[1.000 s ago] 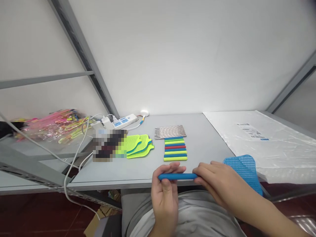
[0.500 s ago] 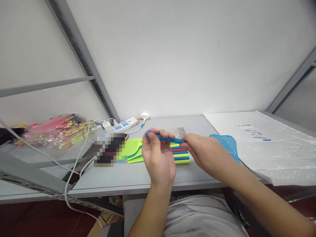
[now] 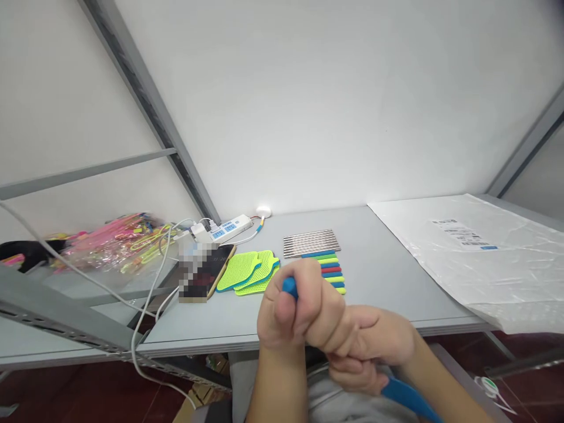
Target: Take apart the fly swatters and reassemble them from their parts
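Observation:
My left hand [image 3: 304, 308] is wrapped tightly in a fist around a blue fly swatter's handle, and the rounded blue end [image 3: 289, 286] pokes out above the thumb. Pressed up close to it, my right hand [image 3: 374, 346] is closed on the same fly swatter nearer its head. The blue swatter head [image 3: 409, 399] slants down from the right hand over my lap, partly cut off by the frame. Behind the fists, several coloured handles [image 3: 332, 273] lie in a row, partly hidden. Green and blue perforated swatter heads [image 3: 240, 270] are stacked to the left.
Several thin metal rods [image 3: 311, 242] lie side by side behind the handles. A phone [image 3: 207, 273], partly pixelated, and a power strip [image 3: 231, 228] with cables stand left. White wrapping [image 3: 440, 258] covers the table's right side. Bagged colourful items [image 3: 114, 241] sit far left.
Both hands have come down and closer to my body, gripping harder around the blue fly swatter. Its head has swung from above the table's right part to below the table edge.

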`<state>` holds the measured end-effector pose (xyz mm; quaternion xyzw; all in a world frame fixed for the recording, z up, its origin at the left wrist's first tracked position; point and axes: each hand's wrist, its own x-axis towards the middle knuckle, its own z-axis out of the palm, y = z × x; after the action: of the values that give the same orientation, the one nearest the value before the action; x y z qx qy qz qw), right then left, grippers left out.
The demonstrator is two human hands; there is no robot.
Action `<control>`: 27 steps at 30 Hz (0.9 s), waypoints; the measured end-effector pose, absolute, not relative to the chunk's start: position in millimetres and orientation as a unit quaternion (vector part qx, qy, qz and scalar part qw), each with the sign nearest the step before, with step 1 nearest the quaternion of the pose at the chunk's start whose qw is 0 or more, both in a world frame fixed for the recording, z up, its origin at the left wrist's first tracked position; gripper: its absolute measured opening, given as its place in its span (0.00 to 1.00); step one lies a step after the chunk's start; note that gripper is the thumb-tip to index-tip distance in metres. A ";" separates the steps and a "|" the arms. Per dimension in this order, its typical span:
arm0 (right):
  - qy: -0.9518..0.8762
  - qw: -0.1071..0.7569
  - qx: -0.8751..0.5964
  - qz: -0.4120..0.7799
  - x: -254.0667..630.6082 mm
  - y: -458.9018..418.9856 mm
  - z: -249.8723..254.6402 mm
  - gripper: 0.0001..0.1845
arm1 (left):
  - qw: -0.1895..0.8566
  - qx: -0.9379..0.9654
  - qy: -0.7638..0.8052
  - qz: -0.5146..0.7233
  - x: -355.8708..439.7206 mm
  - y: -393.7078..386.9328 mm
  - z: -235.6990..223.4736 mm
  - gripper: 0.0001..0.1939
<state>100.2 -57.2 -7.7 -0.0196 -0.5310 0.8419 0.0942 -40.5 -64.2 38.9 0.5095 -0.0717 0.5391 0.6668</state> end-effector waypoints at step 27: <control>-0.773 0.327 -0.529 -0.128 113.9 -68.5 35.5 0.10 | 0.388 0.090 0.051 0.916 -153.3 -64.3 40.6 0.16</control>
<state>113.9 -68.5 35.5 -0.5288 -0.7727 -0.1280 0.3270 -153.3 -64.3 40.6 0.0901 0.0515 0.9159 0.3878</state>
